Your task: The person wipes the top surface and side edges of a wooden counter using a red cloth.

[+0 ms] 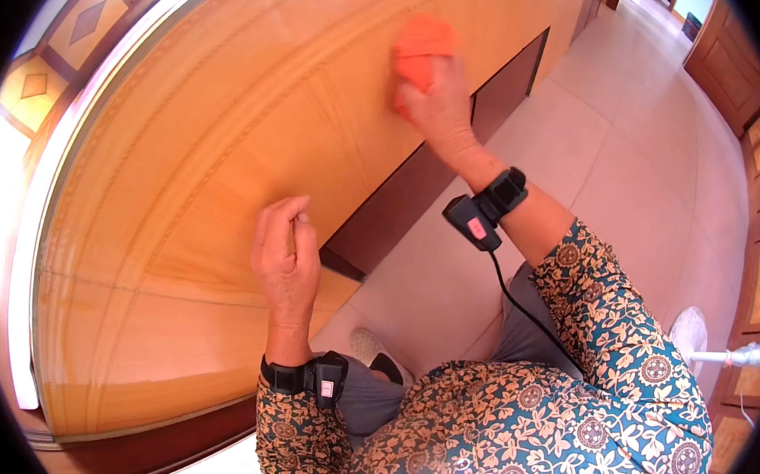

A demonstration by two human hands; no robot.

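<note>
My right hand [443, 107], slightly blurred, presses a folded orange-red cloth [421, 46] against a yellow-brown wooden panel [229, 155] with curved grain-like bands. My left hand [285, 247] is raised at the lower part of the panel, fingers curled and nothing seen in it; whether it touches the wood cannot be told. Each wrist wears a black strap with a small black device, the right one [475, 220] with a cable running down to my patterned sleeve. A dark brown strip [391, 203] runs along the panel's base, below both hands.
Pale floor tiles [591, 136] lie beside the panel's base, with my feet on them. At the right stand a brown wooden door [731, 67] and a white pole [712, 356] wrapped partly in plastic. A doorway opens at the top right. A bright edge borders the panel at left.
</note>
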